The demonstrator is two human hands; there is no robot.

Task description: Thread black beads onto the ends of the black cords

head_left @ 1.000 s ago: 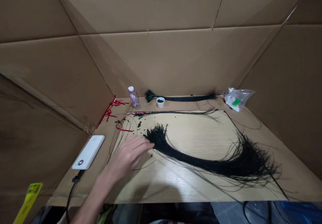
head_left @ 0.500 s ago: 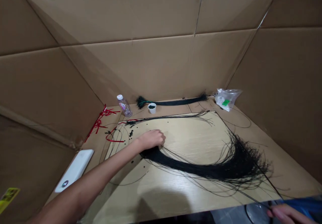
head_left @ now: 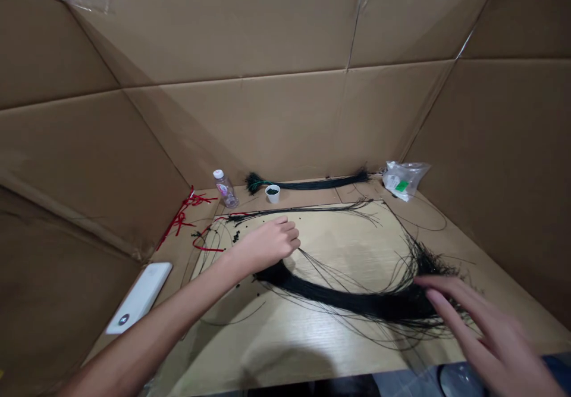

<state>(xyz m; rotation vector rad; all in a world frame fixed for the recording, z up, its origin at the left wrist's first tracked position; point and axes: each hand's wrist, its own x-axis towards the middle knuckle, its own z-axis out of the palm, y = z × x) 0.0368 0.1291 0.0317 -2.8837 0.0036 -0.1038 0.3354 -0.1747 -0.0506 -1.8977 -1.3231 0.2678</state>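
Observation:
A thick curved bundle of thin black cords [head_left: 339,299] lies across a light wooden board [head_left: 312,343]. My left hand [head_left: 267,243] is closed over the bundle's left end, fingers curled on the cords. My right hand [head_left: 482,325] reaches in from the lower right, fingers stretched out, its fingertips at the frayed right end of the bundle [head_left: 428,278]. It holds nothing. Small black beads [head_left: 235,236] lie scattered just left of my left hand.
Cardboard walls [head_left: 267,123] enclose the work area. At the back stand a small clear bottle [head_left: 225,188], a white cup of black beads [head_left: 272,193], a second tied cord bundle [head_left: 312,183] and a plastic bag [head_left: 404,178]. Red ties [head_left: 182,215] and a white power bank [head_left: 139,297] lie at left.
My left hand reached forward and closed on the left end of the cord bundle. My right hand came into view from the lower right and reached to the bundle's frayed end.

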